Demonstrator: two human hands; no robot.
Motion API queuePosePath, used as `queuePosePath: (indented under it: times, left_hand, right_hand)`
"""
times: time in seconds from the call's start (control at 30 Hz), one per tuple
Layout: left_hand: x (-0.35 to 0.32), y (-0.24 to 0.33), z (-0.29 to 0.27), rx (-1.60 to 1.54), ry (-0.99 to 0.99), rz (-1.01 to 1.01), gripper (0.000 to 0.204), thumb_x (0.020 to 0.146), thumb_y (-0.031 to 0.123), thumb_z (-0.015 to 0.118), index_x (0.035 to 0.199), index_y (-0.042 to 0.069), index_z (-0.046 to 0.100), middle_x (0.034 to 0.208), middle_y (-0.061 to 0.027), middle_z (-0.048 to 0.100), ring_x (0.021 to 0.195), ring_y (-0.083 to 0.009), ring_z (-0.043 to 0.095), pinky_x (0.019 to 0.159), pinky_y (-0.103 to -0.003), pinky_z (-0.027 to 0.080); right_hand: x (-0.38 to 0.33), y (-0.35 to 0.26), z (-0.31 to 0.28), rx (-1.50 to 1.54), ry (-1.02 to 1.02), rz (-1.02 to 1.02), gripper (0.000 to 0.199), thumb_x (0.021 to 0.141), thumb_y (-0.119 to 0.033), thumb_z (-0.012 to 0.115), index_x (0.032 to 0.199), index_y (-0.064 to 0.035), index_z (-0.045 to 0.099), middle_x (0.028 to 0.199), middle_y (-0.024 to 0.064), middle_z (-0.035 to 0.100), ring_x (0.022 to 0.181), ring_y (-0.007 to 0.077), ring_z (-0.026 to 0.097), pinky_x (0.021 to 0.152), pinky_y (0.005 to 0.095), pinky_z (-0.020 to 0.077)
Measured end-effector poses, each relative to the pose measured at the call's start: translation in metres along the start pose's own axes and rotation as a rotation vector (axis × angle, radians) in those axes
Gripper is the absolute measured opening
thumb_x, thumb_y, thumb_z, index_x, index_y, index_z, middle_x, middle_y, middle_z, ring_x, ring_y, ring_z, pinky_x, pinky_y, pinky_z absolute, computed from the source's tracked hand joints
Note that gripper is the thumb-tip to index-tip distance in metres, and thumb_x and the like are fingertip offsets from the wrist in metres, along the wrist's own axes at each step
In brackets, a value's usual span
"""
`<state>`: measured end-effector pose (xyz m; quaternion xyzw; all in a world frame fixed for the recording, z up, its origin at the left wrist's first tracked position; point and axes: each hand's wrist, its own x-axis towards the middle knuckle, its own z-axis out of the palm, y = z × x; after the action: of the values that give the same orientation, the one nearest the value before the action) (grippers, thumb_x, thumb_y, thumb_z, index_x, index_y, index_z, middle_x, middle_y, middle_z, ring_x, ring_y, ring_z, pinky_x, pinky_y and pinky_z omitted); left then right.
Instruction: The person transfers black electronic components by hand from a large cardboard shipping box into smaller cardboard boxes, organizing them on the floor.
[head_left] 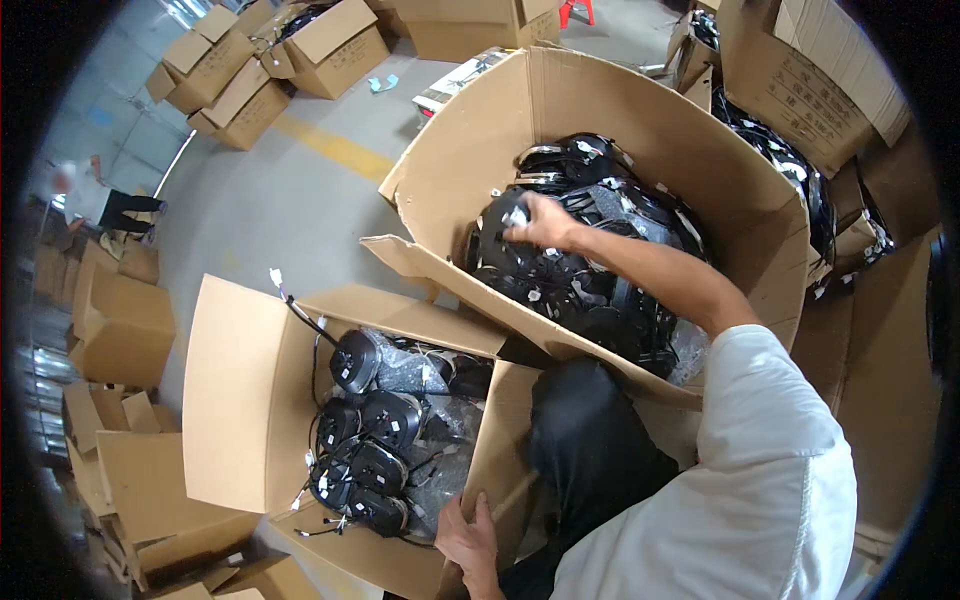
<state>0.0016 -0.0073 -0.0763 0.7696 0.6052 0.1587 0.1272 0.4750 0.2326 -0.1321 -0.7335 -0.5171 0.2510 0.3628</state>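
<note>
Fingers of the right hand [543, 222] were curled, nearly closed, on a rounded black plastic housing [497, 240], nine o'clock inside the large brown corrugated box [640, 120]. Left hand [468, 545] pinched the smaller tan cardboard box [235, 390], seven o'clock. Seemingly midway: both part-full, remainder unclear. Glossy curved shells, thin cables, crinkled clear wrap [445, 485].

Your right hand [540, 222] touches a black rounded part [497, 243] inside the larger, farther carton [745, 165] at right. Your left hand [468, 537] grips the edge of the smaller, nearer carton [228, 395] at left, which contains black wired parts [390, 418] and clear wrap [452, 466]. A person [88, 198] stands far left.
</note>
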Motion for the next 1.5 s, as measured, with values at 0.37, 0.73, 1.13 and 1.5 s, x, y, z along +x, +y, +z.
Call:
queuePosePath:
  times: [0.37, 0.73, 1.13, 1.5]
  left_hand:
    - [0.125, 0.098, -0.016, -0.83, 0.147, 0.154, 0.029, 0.087, 0.004, 0.071, 0.114, -0.003, 0.064, 0.108, -0.016, 0.068, 0.094, -0.0237, 0.067, 0.082, -0.034, 0.054]
    - [0.079, 0.118, -0.022, -2.478, -0.444, -0.407, 0.094, 0.087, 0.081, 0.035, 0.146, 0.008, 0.043, 0.143, -0.0161, 0.052, 0.129, -0.0303, 0.052, 0.109, -0.053, 0.041]
    - [-0.053, -0.031, -0.13, -1.441, 0.689, -0.11, 0.045, 0.083, -0.005, 0.074, 0.124, -0.002, 0.057, 0.111, -0.0054, 0.067, 0.099, -0.0124, 0.063, 0.091, -0.027, 0.049]
    - [-0.123, -0.108, -0.178, -0.185, 0.605, -0.089, 0.04, 0.072, -0.013, 0.058, 0.11, -0.001, 0.06, 0.116, -0.0164, 0.061, 0.115, -0.0393, 0.057, 0.098, -0.046, 0.048]
  right_hand:
    - [-0.08, -0.277, -0.15, 0.721, 0.207, -0.446, 0.05, 0.078, -0.033, 0.082, 0.106, 0.0013, 0.059, 0.086, 0.0047, 0.064, 0.069, 0.008, 0.058, 0.057, 0.0234, 0.0476]
    - [-0.211, -0.425, -0.112, 0.869, -0.239, -0.504, 0.027, 0.082, -0.026, 0.081, 0.094, -0.0058, 0.068, 0.083, -0.0011, 0.067, 0.073, 0.0052, 0.06, 0.062, 0.0209, 0.044]
    - [-0.247, -0.452, -0.031, 1.055, -0.404, -0.393, 0.031, 0.087, -0.02, 0.069, 0.112, -0.0037, 0.061, 0.101, 0.0029, 0.067, 0.089, 0.0122, 0.067, 0.081, 0.031, 0.0563]
    - [-0.251, -0.455, 0.033, 1.2, -0.533, -0.193, 0.021, 0.091, -0.022, 0.071, 0.101, -0.0058, 0.061, 0.092, 0.0017, 0.068, 0.081, 0.0114, 0.067, 0.076, 0.0295, 0.0589]
